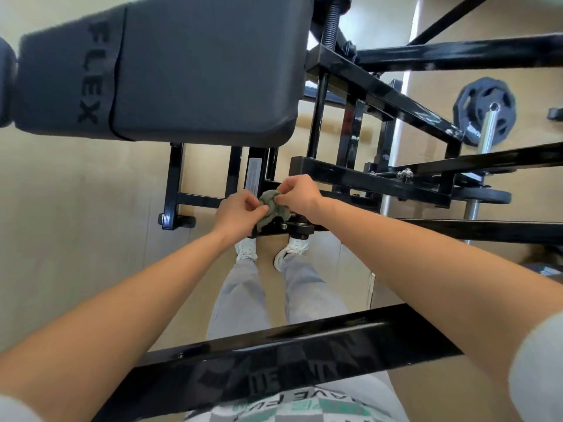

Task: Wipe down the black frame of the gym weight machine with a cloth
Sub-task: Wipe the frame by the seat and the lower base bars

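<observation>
A small grey-green cloth (272,208) is bunched up between both hands in the middle of the view. My left hand (238,210) pinches its left side. My right hand (300,194) pinches its upper right side with curled fingers. The cloth hangs just above a low part of the black frame (377,185) of the weight machine, whose bars run off to the right. A glossy black bar of the machine (274,348) crosses the view near my body, under both forearms.
A large dark padded bench cushion marked FLEX (170,65) fills the upper left. A black weight plate (484,109) sits on a chrome peg at the right. My feet in white shoes (271,251) stand on the light wooden floor (76,223).
</observation>
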